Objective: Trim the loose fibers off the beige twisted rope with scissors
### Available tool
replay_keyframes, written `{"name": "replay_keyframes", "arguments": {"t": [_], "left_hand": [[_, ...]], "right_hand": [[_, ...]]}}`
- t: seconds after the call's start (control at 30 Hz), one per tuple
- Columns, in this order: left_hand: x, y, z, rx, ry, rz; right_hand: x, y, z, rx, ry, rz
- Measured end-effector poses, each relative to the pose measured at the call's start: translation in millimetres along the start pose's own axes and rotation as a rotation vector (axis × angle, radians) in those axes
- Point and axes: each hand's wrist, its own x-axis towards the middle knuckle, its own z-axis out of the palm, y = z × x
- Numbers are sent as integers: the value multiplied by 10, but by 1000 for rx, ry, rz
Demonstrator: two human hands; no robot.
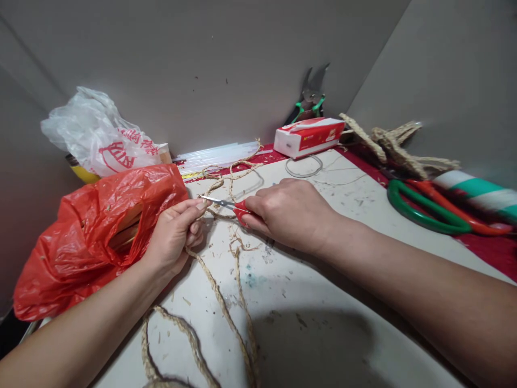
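Note:
My left hand (177, 229) is closed, pinching a braided straw cord (218, 293) between thumb and forefinger. From under its palm the cord runs down toward the front of the white board, where further lengths lie in loops. My right hand (288, 215) grips small scissors (222, 202) with red handles, its fingers wrapped around them. The scissor blades point left, and their tips reach the left fingertips, by the cord. Whether the blades touch the cord I cannot tell. More of the cord curls on the board behind both hands.
A red plastic bag (100, 215) stands left, with a white plastic bag (100, 129) behind. Clear sticks (218, 156), a red-and-white tissue pack (310, 136) and pruning shears (311, 94) are at the back wall. Right are thick straw braids (390, 140), green-and-orange handles (428, 213) and a striped roll (479, 188).

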Motion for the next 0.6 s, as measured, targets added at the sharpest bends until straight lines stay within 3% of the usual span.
{"name": "replay_keyframes", "arguments": {"t": [0.4, 0.6], "left_hand": [[4, -23, 15, 31, 60, 39], [-1, -38, 14, 53, 81, 52]], "right_hand": [[-4, -24, 23, 27, 52, 38], [18, -9, 10, 1, -17, 33]]}}
